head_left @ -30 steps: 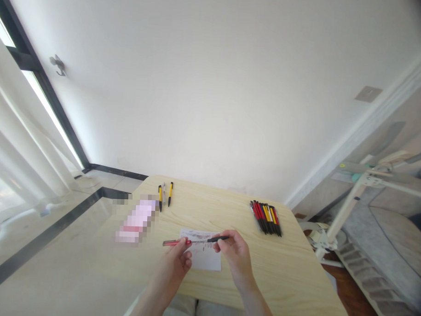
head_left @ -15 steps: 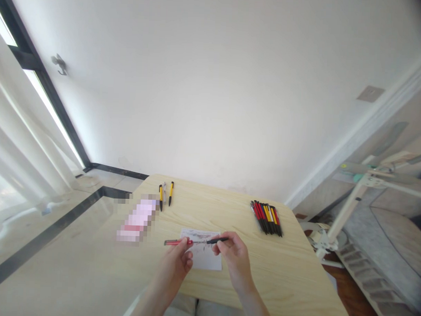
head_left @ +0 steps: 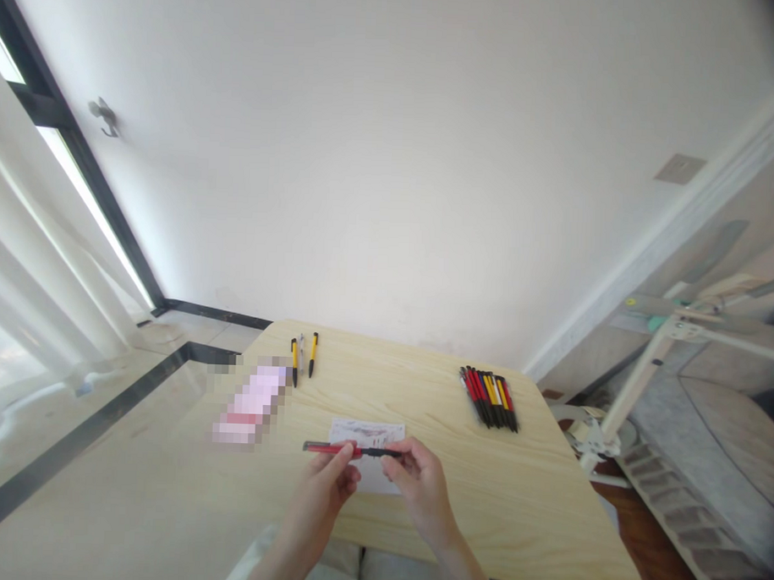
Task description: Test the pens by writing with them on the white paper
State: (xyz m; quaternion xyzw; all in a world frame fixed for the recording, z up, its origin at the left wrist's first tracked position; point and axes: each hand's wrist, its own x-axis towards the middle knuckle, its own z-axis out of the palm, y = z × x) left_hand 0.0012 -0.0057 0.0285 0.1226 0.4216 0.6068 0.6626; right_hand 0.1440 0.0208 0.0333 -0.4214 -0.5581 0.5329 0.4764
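A pen with a red barrel (head_left: 326,448) and a black grip section (head_left: 374,452) is held level above a sheet of paper (head_left: 380,478). My left hand (head_left: 330,478) pinches the red barrel between thumb and fingers. With its fingertips, my right hand (head_left: 419,473) grips the black section near its tip end. The two parts now meet in one line, and no bare refill shows between them. Dark scribbles mark the upper part of the paper, partly hidden behind the pen and hands.
To the right lies a row of red, yellow and black pens (head_left: 491,398). Several pens (head_left: 302,355) rest at the back left of the wooden table (head_left: 384,374), beside a blurred-out pink patch (head_left: 253,404). A wall (head_left: 390,197) rises behind the table.
The black grip section has moved left onto the red barrel, covering the thin refill that showed between them. My right hand has come closer to my left.
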